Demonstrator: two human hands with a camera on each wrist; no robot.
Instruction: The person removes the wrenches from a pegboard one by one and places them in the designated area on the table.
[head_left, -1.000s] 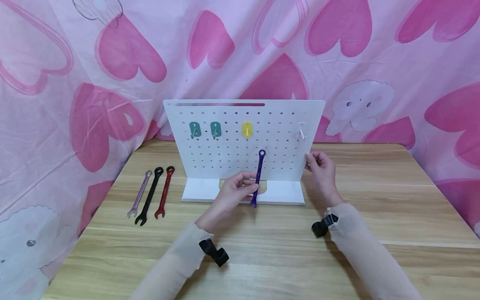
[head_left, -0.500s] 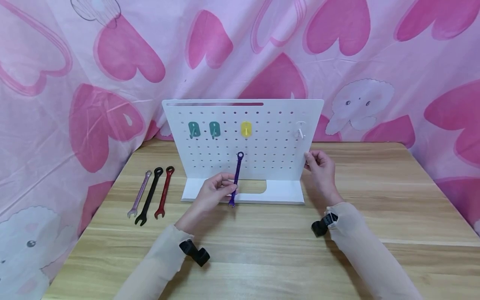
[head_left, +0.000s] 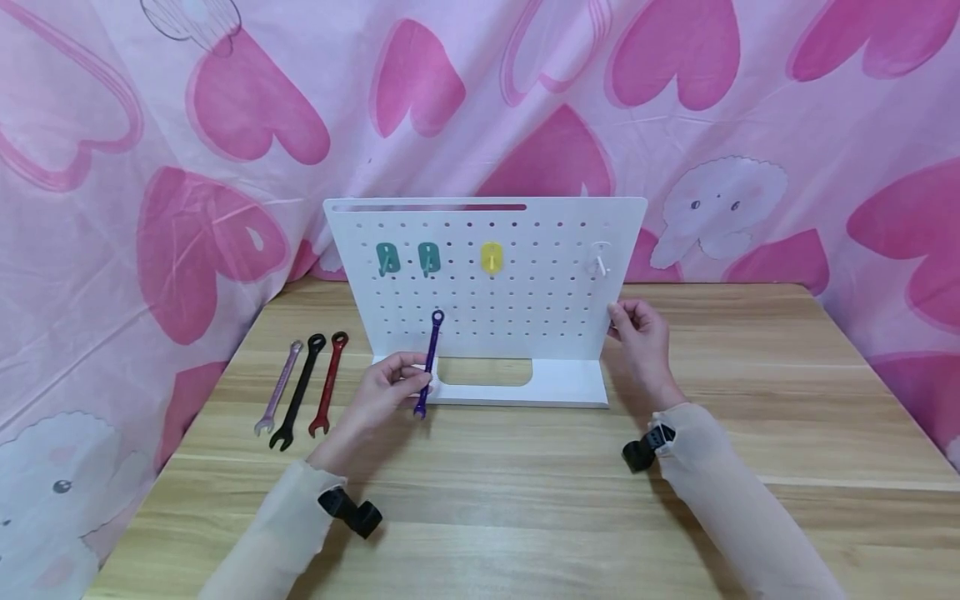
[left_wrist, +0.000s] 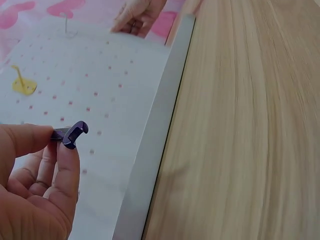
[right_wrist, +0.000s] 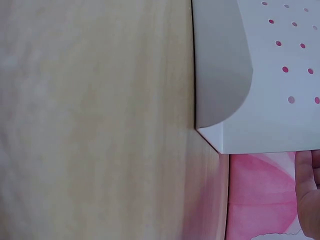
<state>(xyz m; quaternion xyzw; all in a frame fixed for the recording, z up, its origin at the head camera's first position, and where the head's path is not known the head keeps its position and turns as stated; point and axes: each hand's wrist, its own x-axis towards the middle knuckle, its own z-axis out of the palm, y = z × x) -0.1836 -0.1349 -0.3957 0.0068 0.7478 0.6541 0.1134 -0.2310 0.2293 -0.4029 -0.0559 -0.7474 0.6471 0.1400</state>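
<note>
A purple combination wrench (head_left: 432, 343) is pinched between the thumb and fingers of my left hand (head_left: 384, 392), ring end up, in front of the white pegboard (head_left: 525, 287). Its open-ended jaw points toward the camera in the left wrist view, just past the fingertips (left_wrist: 68, 155). My right hand (head_left: 643, 343) grips the pegboard's right side edge, thumb in front; only part of that hand (right_wrist: 309, 200) shows in the right wrist view. Across the board's upper part are two green hooks (head_left: 428, 259), a yellow hook (head_left: 491, 258) and a white hook (head_left: 601, 260), none bearing a tool.
Left of the board, a pale purple wrench (head_left: 279, 388), a black wrench (head_left: 299, 392) and a red wrench (head_left: 328, 385) lie side by side on the wooden table (head_left: 525, 492). Behind hangs a pink heart-patterned cloth (head_left: 420, 79). The board's base has a cutout at its middle.
My left hand has moved left across the front of the pegboard, carrying the purple wrench from right of the middle to the board's left part. My right hand stays at the edge.
</note>
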